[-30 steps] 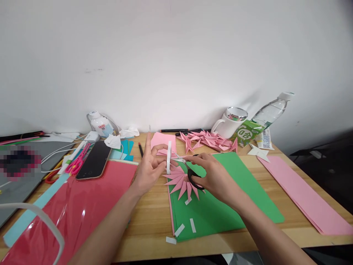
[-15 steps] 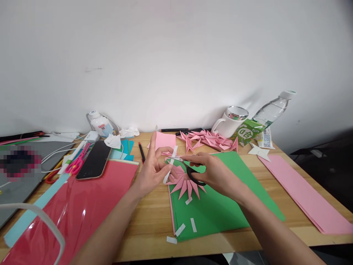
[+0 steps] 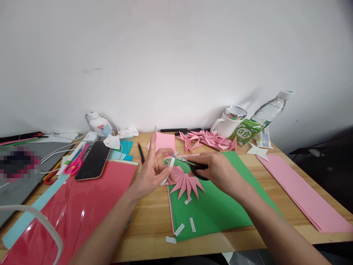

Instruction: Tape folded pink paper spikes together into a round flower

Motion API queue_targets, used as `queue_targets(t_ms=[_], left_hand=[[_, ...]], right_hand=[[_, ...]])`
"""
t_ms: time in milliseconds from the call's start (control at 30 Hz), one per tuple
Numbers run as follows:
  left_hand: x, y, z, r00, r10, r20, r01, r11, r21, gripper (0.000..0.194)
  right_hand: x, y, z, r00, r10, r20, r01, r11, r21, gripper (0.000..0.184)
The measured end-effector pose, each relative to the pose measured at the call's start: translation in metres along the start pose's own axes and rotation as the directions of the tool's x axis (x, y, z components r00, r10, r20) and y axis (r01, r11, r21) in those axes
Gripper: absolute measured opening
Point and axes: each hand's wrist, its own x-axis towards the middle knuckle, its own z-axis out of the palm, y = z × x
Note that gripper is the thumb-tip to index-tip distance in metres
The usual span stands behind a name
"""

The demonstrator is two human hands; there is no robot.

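Between thumb and fingers, my left hand (image 3: 153,170) pinches a narrow white strip (image 3: 171,162), its index finger pointing up. A small whitish piece shows at the tip of that finger. My right hand (image 3: 217,167) grips black-handled scissors (image 3: 199,167), their blades pointing left at the strip's upper part. Under the hands, a pink folded-paper fan of points (image 3: 188,183) lies on a green sheet (image 3: 223,206). Several short white strips (image 3: 192,225) lie on and beside the sheet's near left corner. Part of the fan is hidden behind my left fingers.
Behind the hands are pink paper squares (image 3: 165,141) and a heap of pink folded pieces (image 3: 209,140). A white mug (image 3: 228,123), a green box (image 3: 246,131) and a tilted bottle (image 3: 271,109) stand at the back right. Left lie a phone (image 3: 93,161) and pink scissors (image 3: 76,163).
The scissors have turned slightly, and my right hand has shifted a little to the right. The white strip now shows a shorter upper end beside the blades. My left hand keeps its pinch.
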Motion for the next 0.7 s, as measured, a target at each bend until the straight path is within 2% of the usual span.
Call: queue_targets(t_ms=[133,200,300,367,433,500,533,600,633,667,700], left_hand=[[-0.002,0.002,0.003,0.999,-0.011,0.049,0.009,0.999,0.037,0.097],[-0.003,-0.001,0.003,0.999,-0.006,0.037,0.001,0.993,0.122,0.097],[0.000,-0.009,0.000,0.993,0.063,-0.099,-0.016,0.909,0.417,0.096],[0.002,-0.014,-0.004,0.970,0.158,-0.183,0.000,0.758,0.653,0.096],[0.004,-0.018,-0.006,0.953,0.189,-0.236,0.066,0.633,0.771,0.096],[0.005,-0.019,-0.006,0.948,0.148,-0.283,0.155,0.561,0.813,0.094],[0.006,-0.019,-0.006,0.943,0.122,-0.311,0.201,0.536,0.820,0.092],[0.006,-0.018,-0.005,0.924,0.113,-0.365,0.260,0.514,0.817,0.085],[0.006,-0.018,-0.004,0.913,0.129,-0.387,0.266,0.531,0.804,0.082],[0.006,-0.017,-0.004,0.903,0.147,-0.404,0.255,0.574,0.778,0.079],[0.006,-0.016,-0.003,0.897,0.152,-0.415,0.231,0.639,0.733,0.078]], right_hand=[[0.005,0.002,0.002,0.986,0.002,-0.168,-0.061,0.936,-0.347,0.040],[0.006,0.009,0.002,0.980,0.021,-0.198,-0.111,0.883,-0.456,0.046],[0.002,0.031,0.001,0.990,0.123,-0.073,-0.143,0.864,-0.483,0.042],[-0.006,0.051,-0.001,0.972,0.231,0.031,-0.187,0.852,-0.489,0.043],[-0.015,0.072,-0.003,0.938,0.322,0.128,-0.214,0.829,-0.517,0.044],[-0.022,0.086,-0.005,0.914,0.384,0.128,-0.263,0.803,-0.534,0.053],[-0.024,0.089,-0.006,0.910,0.400,0.106,-0.288,0.796,-0.532,0.054],[-0.023,0.086,-0.007,0.918,0.396,0.005,-0.349,0.815,-0.463,0.036],[-0.021,0.080,-0.006,0.921,0.380,-0.082,-0.381,0.840,-0.387,0.021],[-0.018,0.072,-0.003,0.919,0.350,-0.180,-0.388,0.882,-0.268,0.015],[-0.014,0.062,0.001,0.926,0.280,-0.254,-0.315,0.943,-0.110,0.014]])
